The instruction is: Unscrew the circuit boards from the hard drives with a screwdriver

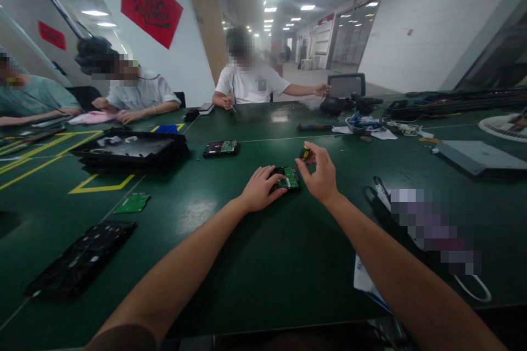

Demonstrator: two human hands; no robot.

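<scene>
In the middle of the green table lies a hard drive (290, 179) with its green circuit board facing up. My left hand (262, 188) rests over its left side, fingers curved on top and thumb at the near edge, gripping it against the table. Just above the drive's right end, my right hand (320, 171) pinches a short black-and-yellow screwdriver (304, 153) between thumb and fingers. The screwdriver's tip cannot be made out. A second hard drive (221, 148) lies farther off to the left, apart from both hands.
Left stand a black tray (127, 151), a loose green circuit board (132, 203) and a black plastic frame (82, 258). Right are a silver box (481, 156), a blurred strapped item (432, 230) and cables (364, 122). Several people sit across the table, one (251, 81) facing me.
</scene>
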